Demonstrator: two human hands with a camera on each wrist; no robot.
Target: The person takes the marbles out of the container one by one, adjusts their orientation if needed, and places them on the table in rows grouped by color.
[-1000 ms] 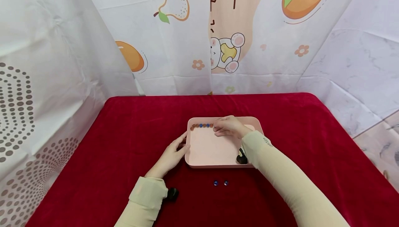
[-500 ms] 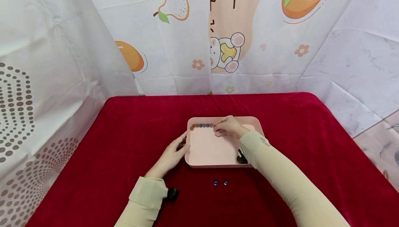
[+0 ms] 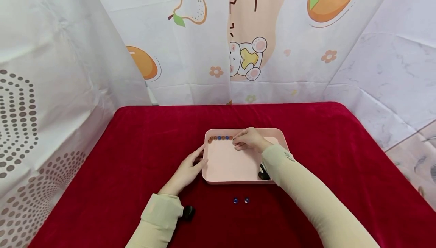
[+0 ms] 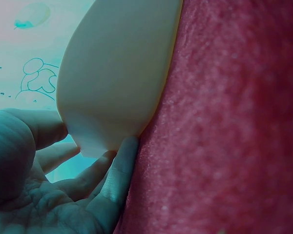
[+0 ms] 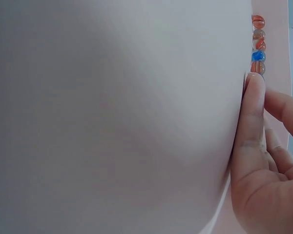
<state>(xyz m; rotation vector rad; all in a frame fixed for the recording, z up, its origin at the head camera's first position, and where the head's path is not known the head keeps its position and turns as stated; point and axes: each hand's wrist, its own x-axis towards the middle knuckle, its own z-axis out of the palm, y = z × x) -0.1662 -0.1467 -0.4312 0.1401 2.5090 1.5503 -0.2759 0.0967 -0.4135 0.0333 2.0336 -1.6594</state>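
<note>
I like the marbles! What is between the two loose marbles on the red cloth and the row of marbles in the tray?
In the head view, the pink tray, its bare floor and near rim, lies between the two loose marbles and the row of marbles.

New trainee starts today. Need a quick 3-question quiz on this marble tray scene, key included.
1. True or false: the left hand touches the pink tray at its left edge.
2. Where does the row of marbles lie in the tray? A) along the far edge B) at the near edge C) in the middle
3. How many loose marbles lie on the red cloth in front of the tray?

Key: 1 true; 2 A; 3 two. The right hand sits at the row's right end.
</note>
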